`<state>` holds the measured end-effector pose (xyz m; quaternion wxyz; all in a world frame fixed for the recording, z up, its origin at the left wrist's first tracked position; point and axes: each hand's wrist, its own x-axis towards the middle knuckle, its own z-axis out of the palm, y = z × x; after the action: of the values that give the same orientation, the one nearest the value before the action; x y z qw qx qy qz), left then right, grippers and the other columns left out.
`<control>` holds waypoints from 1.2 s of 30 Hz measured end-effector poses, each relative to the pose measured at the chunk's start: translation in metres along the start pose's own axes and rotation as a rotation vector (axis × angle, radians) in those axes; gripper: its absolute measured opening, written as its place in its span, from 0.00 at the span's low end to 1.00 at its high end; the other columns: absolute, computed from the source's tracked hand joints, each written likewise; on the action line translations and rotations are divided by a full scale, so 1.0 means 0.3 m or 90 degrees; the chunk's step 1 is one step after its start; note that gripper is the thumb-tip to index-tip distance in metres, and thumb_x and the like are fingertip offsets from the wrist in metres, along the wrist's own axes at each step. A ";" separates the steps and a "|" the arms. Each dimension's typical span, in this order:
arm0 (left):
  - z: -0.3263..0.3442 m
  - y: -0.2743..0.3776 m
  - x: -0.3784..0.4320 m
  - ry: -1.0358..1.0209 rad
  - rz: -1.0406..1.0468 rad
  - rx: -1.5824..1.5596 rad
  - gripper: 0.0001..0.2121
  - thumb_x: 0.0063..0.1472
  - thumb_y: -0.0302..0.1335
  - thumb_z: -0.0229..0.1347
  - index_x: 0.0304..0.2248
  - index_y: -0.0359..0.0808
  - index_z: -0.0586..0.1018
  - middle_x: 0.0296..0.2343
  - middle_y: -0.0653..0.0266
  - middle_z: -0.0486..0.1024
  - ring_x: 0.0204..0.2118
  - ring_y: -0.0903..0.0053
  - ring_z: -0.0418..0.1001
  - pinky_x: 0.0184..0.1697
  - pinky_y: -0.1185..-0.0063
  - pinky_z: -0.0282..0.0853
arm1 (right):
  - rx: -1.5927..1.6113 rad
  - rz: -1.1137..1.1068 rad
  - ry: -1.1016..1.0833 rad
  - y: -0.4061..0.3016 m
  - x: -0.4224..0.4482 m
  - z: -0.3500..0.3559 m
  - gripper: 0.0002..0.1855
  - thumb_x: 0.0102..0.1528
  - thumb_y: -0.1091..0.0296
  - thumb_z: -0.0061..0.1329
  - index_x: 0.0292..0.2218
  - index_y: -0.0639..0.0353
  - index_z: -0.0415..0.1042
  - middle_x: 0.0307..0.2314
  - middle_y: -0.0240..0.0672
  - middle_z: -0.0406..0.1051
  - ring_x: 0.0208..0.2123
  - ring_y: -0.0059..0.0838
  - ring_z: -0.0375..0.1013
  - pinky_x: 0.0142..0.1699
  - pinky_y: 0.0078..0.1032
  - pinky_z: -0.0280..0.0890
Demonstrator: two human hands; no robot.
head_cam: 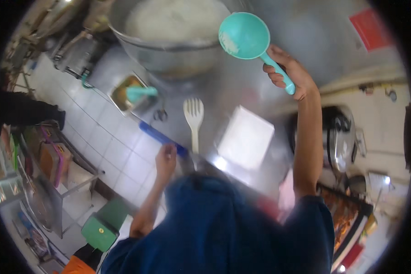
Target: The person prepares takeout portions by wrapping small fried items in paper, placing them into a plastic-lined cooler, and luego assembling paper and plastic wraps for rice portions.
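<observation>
My right hand (pixel 291 70) grips the handle of a turquoise plastic ladle (pixel 250 32), held up beside a large metal pot (pixel 178 63). White bits, apparently rice, cling inside the ladle's bowl. A white mass (pixel 178 19), which looks like cooked rice, fills the pot. My left hand (pixel 166 158) is at the near edge of the metal table, fingers curled, by one end of a long blue object (pixel 157 134); whether it touches this is unclear. A cream slotted spatula (pixel 193 109) lies in front of me, left of a white stack (pixel 246 138) of sheets or wrappers.
Left of the spatula stands a metal food pan (pixel 126 94) with a turquoise utensil in it. Scissors (pixel 160 115) lie beside it. A rice cooker-like appliance (pixel 339 144) is at right, with a red item (pixel 370 30) farther off. A green bin (pixel 101 231) stands behind left.
</observation>
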<state>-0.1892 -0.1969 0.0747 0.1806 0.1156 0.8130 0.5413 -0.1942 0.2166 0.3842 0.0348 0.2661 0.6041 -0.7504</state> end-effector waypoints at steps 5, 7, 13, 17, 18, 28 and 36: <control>0.244 0.168 -0.022 -0.316 -0.070 0.056 0.11 0.59 0.30 0.59 0.40 0.36 0.77 0.29 0.53 0.80 0.33 0.63 0.80 0.36 0.71 0.74 | 0.163 0.031 0.247 0.583 -0.333 -0.116 0.16 0.64 0.56 0.47 0.50 0.51 0.66 0.23 0.32 0.68 0.15 0.16 0.61 0.16 0.15 0.54; 0.367 0.159 -0.030 -0.349 -0.036 0.154 0.12 0.58 0.30 0.60 0.40 0.36 0.76 0.29 0.53 0.80 0.34 0.62 0.80 0.37 0.69 0.74 | 0.217 0.095 0.361 0.804 -0.413 -0.088 0.16 0.64 0.56 0.47 0.50 0.50 0.66 0.22 0.32 0.68 0.15 0.17 0.62 0.16 0.16 0.54; 0.623 0.098 -0.088 -0.344 0.100 0.386 0.19 0.54 0.33 0.63 0.44 0.39 0.73 0.37 0.54 0.77 0.42 0.56 0.76 0.44 0.63 0.73 | 0.067 0.049 0.518 1.311 -0.477 -0.054 0.18 0.65 0.60 0.46 0.53 0.52 0.66 0.19 0.32 0.68 0.18 0.19 0.66 0.21 0.22 0.61; 0.682 0.051 -0.127 -0.261 0.111 0.379 0.20 0.53 0.34 0.64 0.44 0.40 0.73 0.41 0.53 0.74 0.45 0.56 0.73 0.45 0.62 0.70 | -0.345 0.002 0.522 1.399 -0.470 -0.043 0.21 0.64 0.61 0.46 0.56 0.57 0.67 0.20 0.41 0.74 0.22 0.25 0.73 0.30 0.26 0.68; 0.698 0.030 -0.131 -0.260 0.106 0.382 0.20 0.53 0.34 0.64 0.44 0.40 0.73 0.41 0.53 0.74 0.45 0.56 0.73 0.45 0.62 0.70 | -0.346 -0.027 0.538 1.403 -0.475 -0.046 0.20 0.64 0.63 0.46 0.55 0.57 0.69 0.18 0.38 0.71 0.20 0.23 0.69 0.29 0.24 0.65; 0.751 -0.053 -0.155 -0.199 0.151 0.366 0.08 0.54 0.29 0.61 0.34 0.40 0.77 0.29 0.58 0.78 0.37 0.57 0.76 0.40 0.63 0.71 | -0.283 -0.086 0.522 1.437 -0.548 -0.154 0.22 0.64 0.65 0.47 0.57 0.58 0.67 0.21 0.35 0.72 0.25 0.22 0.72 0.32 0.21 0.66; 0.735 0.039 -0.160 -0.167 0.106 0.369 0.10 0.53 0.29 0.63 0.37 0.41 0.80 0.27 0.62 0.82 0.32 0.61 0.80 0.36 0.67 0.73 | 0.081 -0.087 0.709 1.561 -0.674 -0.304 0.24 0.65 0.63 0.47 0.59 0.57 0.61 0.23 0.36 0.72 0.16 0.16 0.64 0.20 0.18 0.60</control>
<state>-0.0533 -0.0259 0.0166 0.1988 0.2967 0.8908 0.2810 0.1865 0.1213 0.0459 -0.3540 0.5836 0.5007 -0.5324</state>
